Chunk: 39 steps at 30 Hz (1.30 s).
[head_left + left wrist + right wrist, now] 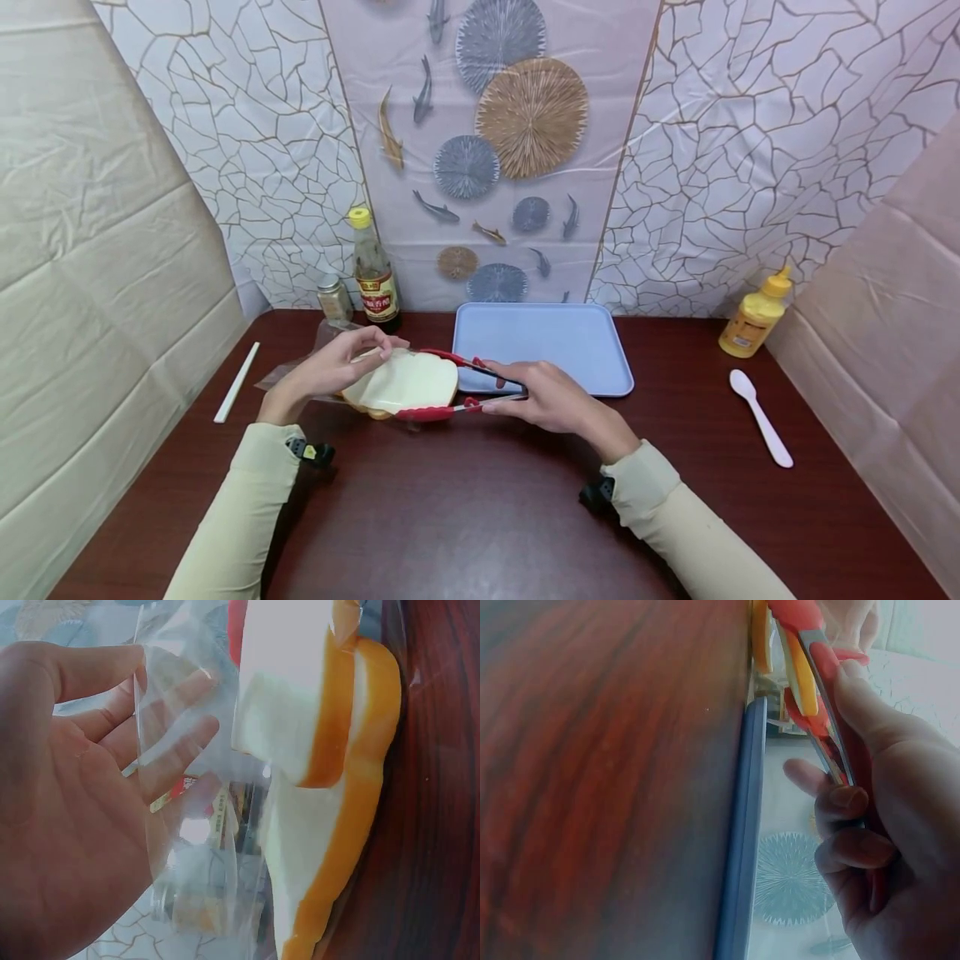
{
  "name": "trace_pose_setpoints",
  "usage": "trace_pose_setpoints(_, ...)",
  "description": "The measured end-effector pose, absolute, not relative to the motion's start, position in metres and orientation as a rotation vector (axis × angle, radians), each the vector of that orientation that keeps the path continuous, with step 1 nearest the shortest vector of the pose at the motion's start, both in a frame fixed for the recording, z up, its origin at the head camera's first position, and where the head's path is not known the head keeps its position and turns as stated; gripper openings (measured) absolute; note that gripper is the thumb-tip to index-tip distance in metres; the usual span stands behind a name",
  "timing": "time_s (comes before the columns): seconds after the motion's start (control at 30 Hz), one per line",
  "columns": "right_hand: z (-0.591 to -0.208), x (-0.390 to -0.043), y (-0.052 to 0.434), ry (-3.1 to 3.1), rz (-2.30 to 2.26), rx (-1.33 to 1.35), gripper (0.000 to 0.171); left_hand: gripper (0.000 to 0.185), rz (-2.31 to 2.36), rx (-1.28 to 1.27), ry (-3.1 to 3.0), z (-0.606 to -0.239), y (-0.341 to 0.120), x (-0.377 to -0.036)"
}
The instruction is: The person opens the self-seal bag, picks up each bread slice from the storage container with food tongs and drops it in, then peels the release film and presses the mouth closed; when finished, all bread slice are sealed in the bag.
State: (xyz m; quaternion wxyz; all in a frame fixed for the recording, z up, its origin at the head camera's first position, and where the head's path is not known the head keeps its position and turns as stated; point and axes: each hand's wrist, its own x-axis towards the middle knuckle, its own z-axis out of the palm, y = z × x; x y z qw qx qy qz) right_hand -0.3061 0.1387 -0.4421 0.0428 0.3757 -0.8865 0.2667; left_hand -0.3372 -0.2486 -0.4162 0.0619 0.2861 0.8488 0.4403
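In the head view my left hand (322,371) pinches the edge of a clear plastic bag (176,664), its other fingers spread behind the film. My right hand (551,396) grips red-tipped metal tongs (426,414). Between the tong tips lies a white bread slice (416,379) with an orange-brown crust, partly over the bag's opening. Under it, another bread slice (322,862) rests inside the bag. In the right wrist view, fingers and thumb wrap around the tong handles (844,727).
Beyond the right hand lies a blue tray (543,342). A sauce bottle (375,279) and a small jar (333,298) stand behind the bag. White chopsticks (237,383) lie at left; a yellow squeeze bottle (756,317) and a white spoon (761,417) are at right.
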Motion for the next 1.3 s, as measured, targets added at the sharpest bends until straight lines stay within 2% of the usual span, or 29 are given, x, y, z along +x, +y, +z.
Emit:
trace_pose_setpoints(0.53,-0.443,-0.302,0.133,-2.760,0.857,1.035,0.073,0.011,1.291,0.921,2.573,-0.421,-0.241,-0.336)
trace_pose_setpoints(0.77,-0.440,-0.295,0.126,-2.855,0.806,0.956,0.074,0.007,1.243,0.856,2.629,-0.420,-0.236,-0.333)
trace_pose_setpoints(1.3,-0.442,-0.300,0.129,-2.811,1.033,0.964,0.068,0.008,1.277,0.838,2.630,-0.415,-0.239,-0.334)
